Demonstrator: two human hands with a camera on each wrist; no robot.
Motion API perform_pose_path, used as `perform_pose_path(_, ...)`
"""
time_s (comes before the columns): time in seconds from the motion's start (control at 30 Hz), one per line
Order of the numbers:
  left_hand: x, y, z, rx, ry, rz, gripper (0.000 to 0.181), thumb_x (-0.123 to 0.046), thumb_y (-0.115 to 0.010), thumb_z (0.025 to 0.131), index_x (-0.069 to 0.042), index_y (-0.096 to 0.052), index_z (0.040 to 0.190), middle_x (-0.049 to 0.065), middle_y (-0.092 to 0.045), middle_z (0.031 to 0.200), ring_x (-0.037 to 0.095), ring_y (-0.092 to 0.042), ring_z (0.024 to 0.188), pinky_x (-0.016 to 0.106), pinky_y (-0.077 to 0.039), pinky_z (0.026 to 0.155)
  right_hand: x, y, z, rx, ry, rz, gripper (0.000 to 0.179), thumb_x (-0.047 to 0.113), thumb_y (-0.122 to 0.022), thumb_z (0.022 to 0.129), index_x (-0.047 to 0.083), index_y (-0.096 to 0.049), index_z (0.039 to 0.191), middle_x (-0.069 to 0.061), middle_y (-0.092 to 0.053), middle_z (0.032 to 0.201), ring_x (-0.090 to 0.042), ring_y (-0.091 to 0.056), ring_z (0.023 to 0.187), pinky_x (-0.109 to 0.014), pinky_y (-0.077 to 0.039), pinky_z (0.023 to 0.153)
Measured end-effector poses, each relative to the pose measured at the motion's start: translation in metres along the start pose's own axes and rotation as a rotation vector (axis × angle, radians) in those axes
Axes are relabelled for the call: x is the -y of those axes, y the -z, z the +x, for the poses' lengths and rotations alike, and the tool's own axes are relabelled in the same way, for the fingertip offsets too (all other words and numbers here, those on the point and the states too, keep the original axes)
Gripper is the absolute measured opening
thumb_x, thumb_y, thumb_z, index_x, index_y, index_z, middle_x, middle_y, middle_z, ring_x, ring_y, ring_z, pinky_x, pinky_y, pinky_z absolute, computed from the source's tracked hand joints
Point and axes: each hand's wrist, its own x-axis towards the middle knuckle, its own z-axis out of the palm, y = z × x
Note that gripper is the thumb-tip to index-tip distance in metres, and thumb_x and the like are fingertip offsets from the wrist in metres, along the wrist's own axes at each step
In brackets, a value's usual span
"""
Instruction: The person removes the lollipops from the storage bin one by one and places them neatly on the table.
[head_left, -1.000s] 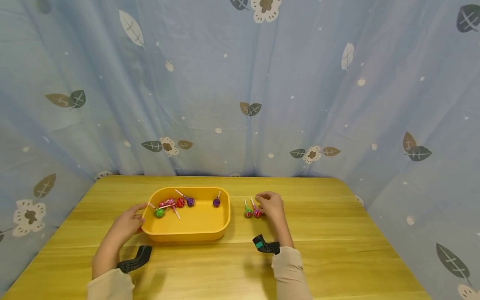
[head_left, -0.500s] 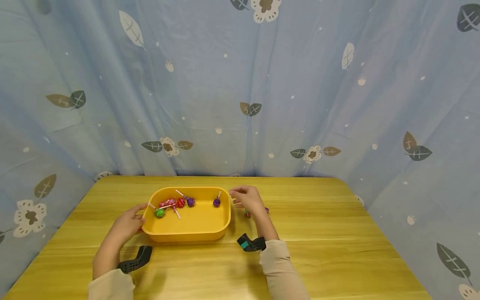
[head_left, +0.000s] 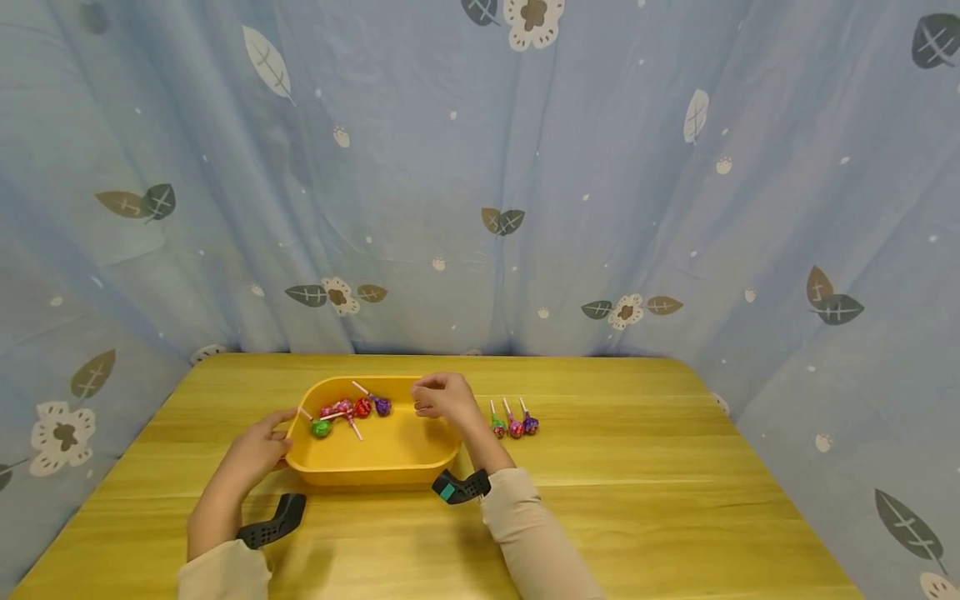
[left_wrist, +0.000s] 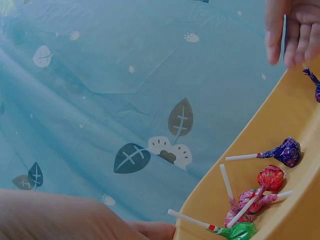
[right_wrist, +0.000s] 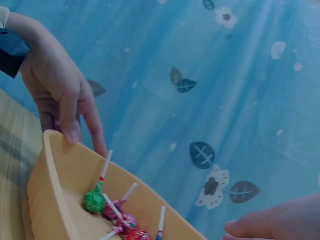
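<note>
Over the right-hand end of the yellow, round-cornered plastic tray (head_left: 367, 477), the right hand (head_left: 447, 398) is held with its fingers loosely pointed, nothing seen between them. Below those fingers, in the left wrist view, the lone purple, shiny-wrapped ball lollipop (left_wrist: 317, 91) is shown inside the tray — at about 6 o'clock from the hand, its long axis aligned roughly 11 to 5, the stick end turned toward the fingers. Whether it is touched cannot be told; in the head view it is hidden. The right hand is plainly placed nearer to it; the left hand (head_left: 255, 446) is rested, fingers relaxed, against the tray's 9 o'clock end.

Farther out, with 12 taken as away from the person, a loose cluster is found at 9 o'clock from the right hand: a dark-purple lollipop (head_left: 382, 407), a red lollipop (head_left: 363, 407), pink lollipops (head_left: 342, 406) and a green lollipop (head_left: 322, 428). Between 3 and 4 o'clock, three wrapped lollipops (head_left: 515, 428) — green, pink, purple — are laid side by side on the yellow wood-grain table (head_left: 675, 483), white sticks directed near 12.
</note>
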Motion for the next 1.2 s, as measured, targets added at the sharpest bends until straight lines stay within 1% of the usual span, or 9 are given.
perform_pose_path(0.03,0.0,0.0,0.0,0.0,0.001,-0.003,0.053,0.002,-0.041,0.098,0.013,-0.022,0.147,0.045,-0.037,0.134,0.051,-0.049,0.118,0.043,-0.056,0.081,0.0,-0.003,0.002,0.005,-0.005,-0.003,0.02,0.008,-0.067,0.091,-0.006,-0.069,0.104,-0.016,-0.068,0.09,-0.034,-0.068,0.084,-0.046,-0.056,0.081)
perform_pose_path(0.13,0.001,0.0,0.001,0.001,-0.001,-0.007,0.053,0.002,-0.041,0.098,0.013,-0.022,0.147,0.045,-0.036,0.134,0.051,-0.049,0.117,0.043,-0.056,0.081,-0.001,-0.012,0.007,0.017,-0.017,-0.013,0.019,0.008,-0.066,0.092,-0.007,-0.069,0.104,-0.017,-0.069,0.09,-0.039,-0.067,0.087,-0.047,-0.055,0.081)
perform_pose_path(0.27,0.001,0.0,0.001,-0.003,-0.005,-0.003,0.053,0.002,-0.041,0.097,0.013,-0.023,0.146,0.045,-0.037,0.134,0.051,-0.048,0.117,0.043,-0.056,0.08,-0.002,-0.022,0.014,0.046,-0.046,-0.014,0.02,0.009,-0.063,0.094,-0.007,-0.068,0.105,-0.022,-0.069,0.096,-0.04,-0.066,0.094,-0.046,-0.055,0.083)
perform_pose_path(0.4,0.002,-0.001,0.0,-0.005,-0.009,0.001,0.053,0.002,-0.042,0.097,0.013,-0.024,0.146,0.045,-0.038,0.133,0.052,-0.048,0.118,0.043,-0.056,0.081,-0.004,-0.026,0.02,0.059,-0.086,-0.006,0.02,0.011,-0.062,0.094,-0.006,-0.069,0.104,-0.023,-0.068,0.098,-0.038,-0.067,0.093,-0.044,-0.055,0.084)
perform_pose_path(0.57,0.002,0.0,0.0,0.0,-0.008,-0.004,0.053,0.002,-0.041,0.097,0.013,-0.023,0.146,0.045,-0.037,0.134,0.051,-0.048,0.118,0.043,-0.056,0.081,-0.008,-0.031,0.027,0.051,-0.114,-0.036,0.019,0.01,-0.064,0.093,-0.005,-0.07,0.102,-0.021,-0.069,0.095,-0.034,-0.068,0.087,-0.04,-0.057,0.079)
perform_pose_path(0.7,0.002,0.0,0.0,0.001,-0.009,-0.005,0.053,0.001,-0.041,0.098,0.013,-0.023,0.146,0.045,-0.036,0.135,0.051,-0.048,0.119,0.043,-0.056,0.081,-0.011,-0.035,0.032,0.021,-0.136,-0.071,0.017,0.01,-0.065,0.092,-0.004,-0.071,0.099,-0.02,-0.069,0.091,-0.03,-0.069,0.079,-0.039,-0.058,0.074)
perform_pose_path(0.9,-0.001,0.0,-0.002,0.0,-0.013,-0.01,0.053,0.002,-0.041,0.097,0.014,-0.023,0.146,0.045,-0.035,0.135,0.051,-0.047,0.12,0.043,-0.056,0.081,-0.018,-0.041,0.036,-0.005,-0.198,-0.111,0.015,0.01,-0.065,0.092,-0.003,-0.07,0.099,-0.015,-0.066,0.08,-0.021,-0.062,0.063,-0.035,-0.059,0.069)
perform_pose_path(1.1,-0.001,0.0,-0.004,0.002,-0.014,-0.016,0.053,0.002,-0.041,0.097,0.014,-0.023,0.146,0.045,-0.036,0.135,0.051,-0.047,0.119,0.043,-0.056,0.082,-0.018,-0.046,0.035,0.019,-0.218,-0.185,0.017,0.011,-0.066,0.091,-0.003,-0.071,0.098,-0.018,-0.067,0.081,-0.024,-0.065,0.066,-0.035,-0.059,0.068)
perform_pose_path(1.2,-0.001,0.0,-0.003,0.003,-0.012,-0.014,0.053,0.002,-0.041,0.098,0.013,-0.023,0.146,0.045,-0.036,0.135,0.052,-0.047,0.119,0.043,-0.056,0.082,-0.016,-0.049,0.034,0.026,-0.239,-0.197,0.017,0.012,-0.067,0.091,-0.004,-0.071,0.097,-0.02,-0.067,0.084,-0.028,-0.066,0.07,-0.037,-0.059,0.069)
